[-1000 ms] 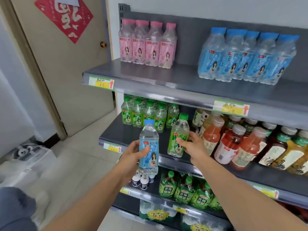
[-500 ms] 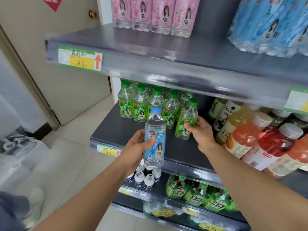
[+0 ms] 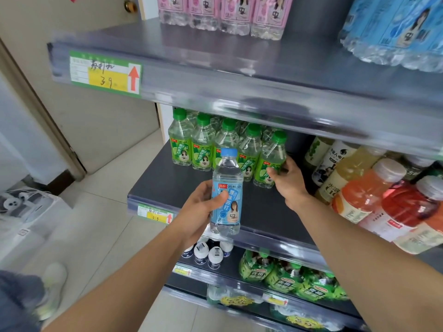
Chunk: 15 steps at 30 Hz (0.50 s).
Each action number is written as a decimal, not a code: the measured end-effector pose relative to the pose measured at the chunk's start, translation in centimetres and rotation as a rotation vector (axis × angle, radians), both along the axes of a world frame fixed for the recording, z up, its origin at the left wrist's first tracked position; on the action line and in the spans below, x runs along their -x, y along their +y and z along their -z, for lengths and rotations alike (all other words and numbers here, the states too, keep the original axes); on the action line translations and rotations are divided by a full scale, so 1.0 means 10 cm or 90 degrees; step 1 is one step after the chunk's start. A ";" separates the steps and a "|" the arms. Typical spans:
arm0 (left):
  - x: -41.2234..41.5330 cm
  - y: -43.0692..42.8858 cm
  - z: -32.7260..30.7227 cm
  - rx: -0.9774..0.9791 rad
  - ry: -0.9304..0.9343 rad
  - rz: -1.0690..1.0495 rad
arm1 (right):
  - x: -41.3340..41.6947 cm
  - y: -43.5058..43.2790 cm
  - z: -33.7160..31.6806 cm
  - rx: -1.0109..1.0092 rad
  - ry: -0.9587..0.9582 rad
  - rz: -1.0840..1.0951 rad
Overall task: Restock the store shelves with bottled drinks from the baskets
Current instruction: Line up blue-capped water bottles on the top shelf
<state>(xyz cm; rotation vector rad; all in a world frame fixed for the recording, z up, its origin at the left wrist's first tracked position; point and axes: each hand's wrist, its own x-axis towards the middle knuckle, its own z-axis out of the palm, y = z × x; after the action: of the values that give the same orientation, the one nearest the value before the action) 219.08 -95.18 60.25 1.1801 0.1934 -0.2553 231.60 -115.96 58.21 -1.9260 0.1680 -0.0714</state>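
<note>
The right hand [image 3: 290, 185] has its grip clamped on the lower half of a green bottle [image 3: 272, 159], fingers curled round the label. That bottle stands upright at the right end of the green row [image 3: 203, 149] on the middle shelf [image 3: 177, 188], and its base appears to rest on the shelf. The left hand [image 3: 203, 209] is wrapped round a blue bottle [image 3: 226, 200], thumb across the label. It holds the bottle upright in the air, in front of the shelf's front edge.

The step in hand looks like seating the green bottle in line. It would go best as a slide rather than a lift, with the base flat until the bottle's side touches its neighbour and its label faces out like the others. The bottle is tall and narrow, so the fingers should open gently and the hand draw straight back over the bare shelf. The juice bottles [image 3: 366, 188] crowd in just to the right, and a sideways exit could knock them.

Meanwhile the blue bottle should stay low and clear of the green caps. Judging by its label, it belongs with the blue bottles [image 3: 393, 27] on the top shelf [image 3: 215, 75].
</note>
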 end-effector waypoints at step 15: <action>0.08 -0.19 -0.14 0.013 -0.011 0.002 | 0.60 0.05 -0.46 -0.052 -0.010 -0.031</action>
<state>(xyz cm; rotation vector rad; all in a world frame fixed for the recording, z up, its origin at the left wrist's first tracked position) 218.27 -97.04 61.61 1.1624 0.1743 -0.2492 225.64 -115.41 62.85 -1.8466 0.1117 -0.0467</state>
